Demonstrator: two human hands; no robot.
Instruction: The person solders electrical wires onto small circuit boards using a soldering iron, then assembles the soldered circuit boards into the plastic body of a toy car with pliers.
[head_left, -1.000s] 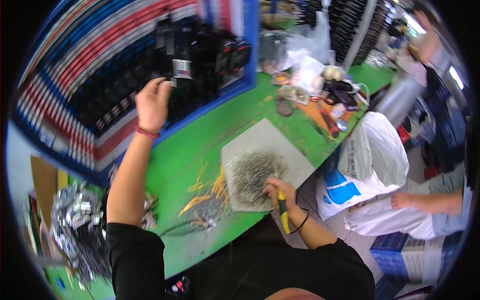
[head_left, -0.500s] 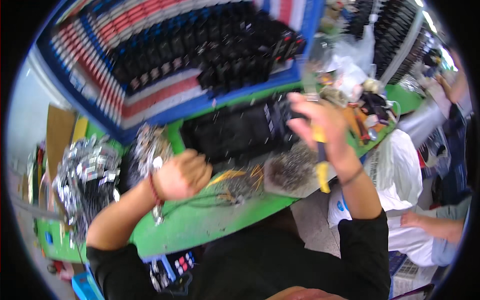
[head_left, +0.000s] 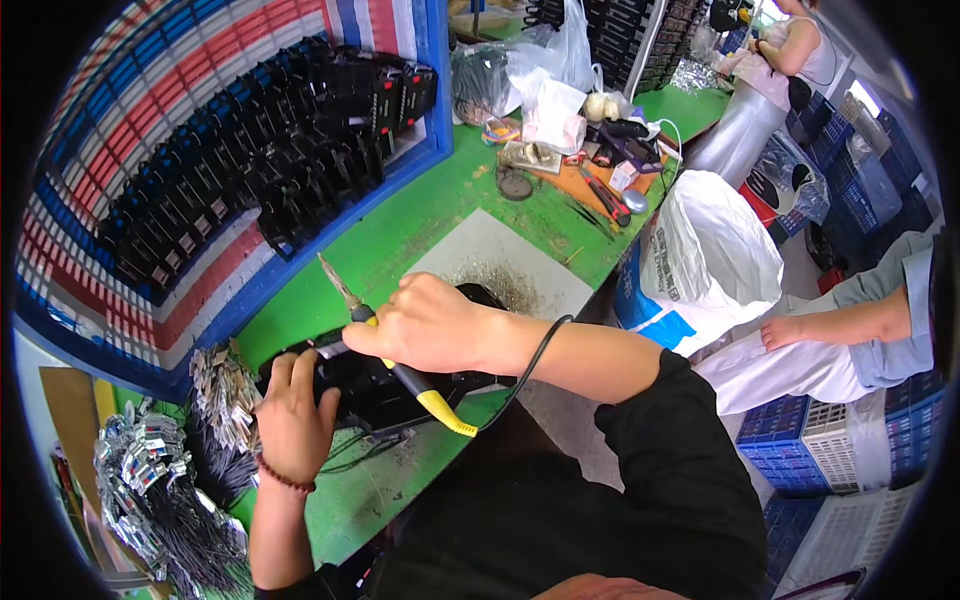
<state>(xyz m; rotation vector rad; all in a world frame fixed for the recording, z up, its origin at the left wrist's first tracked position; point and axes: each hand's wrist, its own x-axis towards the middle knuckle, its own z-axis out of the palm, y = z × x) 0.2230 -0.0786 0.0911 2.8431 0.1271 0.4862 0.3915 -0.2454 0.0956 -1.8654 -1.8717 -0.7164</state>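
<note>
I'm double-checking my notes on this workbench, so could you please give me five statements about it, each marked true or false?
1. The right hand holds a soldering iron. True.
2. The soldering iron's tip touches the pale board. False: it points upward, apart from the board.
3. The left hand is at the black case. True.
4. The pale board is spotless. False: small grey bits are scattered on it.
5. A white bag stands right of the green table. True.

one soldering iron point(head_left: 430, 399), one grey board point(head_left: 480, 240), two cable bundles point(head_left: 165, 500)
</note>
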